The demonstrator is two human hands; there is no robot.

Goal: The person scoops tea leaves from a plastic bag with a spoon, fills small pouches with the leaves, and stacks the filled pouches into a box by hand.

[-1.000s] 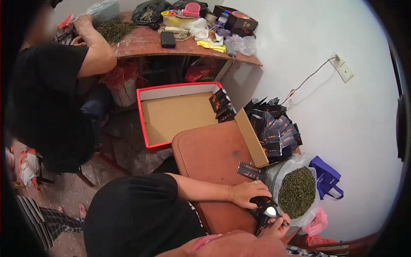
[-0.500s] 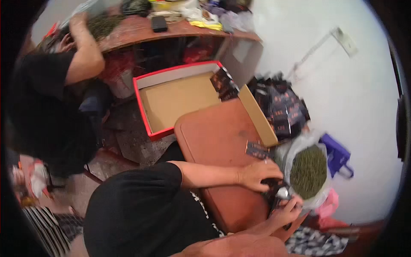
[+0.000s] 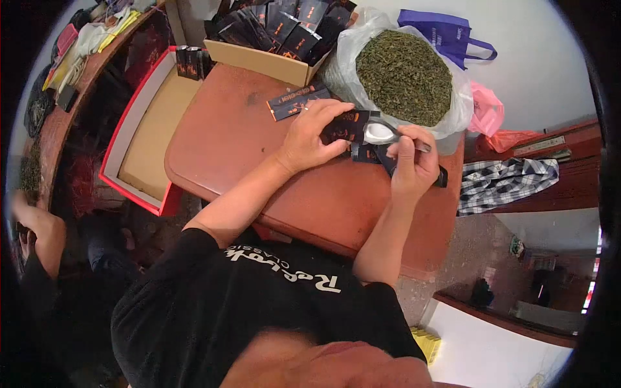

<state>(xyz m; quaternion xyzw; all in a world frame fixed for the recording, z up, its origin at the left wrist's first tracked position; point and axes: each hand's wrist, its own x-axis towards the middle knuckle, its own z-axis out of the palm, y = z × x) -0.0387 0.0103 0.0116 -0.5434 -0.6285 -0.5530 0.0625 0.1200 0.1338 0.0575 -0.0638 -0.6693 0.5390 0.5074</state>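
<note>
My left hand is closed round a small black packet with orange print, above the reddish-brown table. In my right hand is a spoon with a pale, shiny bowl, its handle pinched in my fingers. The bowl is at the right end of the packet; whether it is inside the opening I cannot tell. Under my hands lie more dark packets, partly covered. A flat printed packet rests beyond my left hand. Past the spoon stands a clear plastic bag full of dried green leaves.
A cardboard box heaped with black packets stands at the table's far edge. Left is a red-rimmed tray with several packets at one end. Purple and pink bags lie beyond the leaves. Another person's arm is far left.
My view has swung right and down, so the table and leaf bag appear further up and left. The packet and spoon, blurred before, now show clearly in my hands.
</note>
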